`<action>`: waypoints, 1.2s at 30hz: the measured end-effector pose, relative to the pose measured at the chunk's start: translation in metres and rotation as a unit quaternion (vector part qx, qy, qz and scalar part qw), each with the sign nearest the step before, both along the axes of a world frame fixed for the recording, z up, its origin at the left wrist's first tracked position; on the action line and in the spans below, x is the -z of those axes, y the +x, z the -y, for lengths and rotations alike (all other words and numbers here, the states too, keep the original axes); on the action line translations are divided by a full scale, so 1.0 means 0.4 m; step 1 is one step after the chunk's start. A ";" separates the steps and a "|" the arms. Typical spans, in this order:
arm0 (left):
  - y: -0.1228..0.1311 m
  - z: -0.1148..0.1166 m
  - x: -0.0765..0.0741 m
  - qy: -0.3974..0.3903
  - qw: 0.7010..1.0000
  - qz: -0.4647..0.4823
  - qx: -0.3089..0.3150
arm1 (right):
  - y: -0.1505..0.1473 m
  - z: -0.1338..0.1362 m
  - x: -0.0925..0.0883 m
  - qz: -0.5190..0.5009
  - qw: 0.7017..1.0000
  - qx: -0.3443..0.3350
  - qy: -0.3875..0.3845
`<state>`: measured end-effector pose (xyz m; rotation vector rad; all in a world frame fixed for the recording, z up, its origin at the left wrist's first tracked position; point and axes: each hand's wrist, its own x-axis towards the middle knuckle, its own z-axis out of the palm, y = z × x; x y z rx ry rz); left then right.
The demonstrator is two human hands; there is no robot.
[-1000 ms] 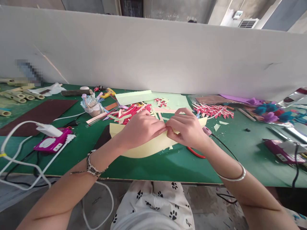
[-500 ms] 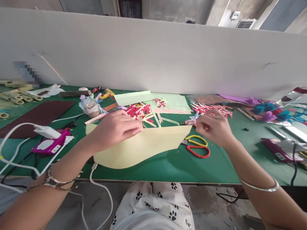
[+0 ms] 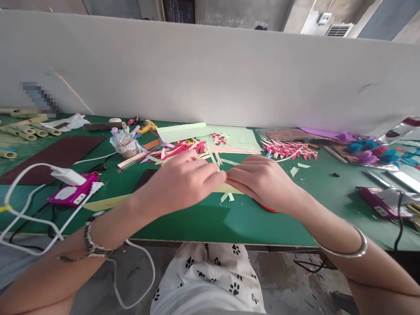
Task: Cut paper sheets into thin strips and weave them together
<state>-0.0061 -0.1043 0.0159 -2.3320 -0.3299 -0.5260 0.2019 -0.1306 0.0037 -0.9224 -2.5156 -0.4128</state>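
Observation:
My left hand and my right hand meet at the middle of the table, fingertips pressed together and almost touching. Whatever is pinched between them is hidden by the fingers. A pale yellow paper band shows left of my left forearm, and yellow paper also shows just beneath my fingertips. Under my right hand, part of a red scissors handle peeks out. Small pale green paper scraps lie just below the hands. Red, pink and pale paper strips are heaped behind my left hand.
Woven red-and-white paper pieces lie back right, near blue and purple shapes. Green paper sheets lie behind. A cup of paper twists, a yellow glue gun and a purple power strip with white cables stand left.
My hands have come together from apart. The wide yellow sheet now shows only as narrow parts. Green scraps appear on the table, and the scissors are mostly covered.

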 end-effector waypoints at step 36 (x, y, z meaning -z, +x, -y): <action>-0.083 0.014 0.309 -0.353 0.929 0.006 -0.108 | 0.097 0.084 0.366 0.020 0.993 0.075 -0.089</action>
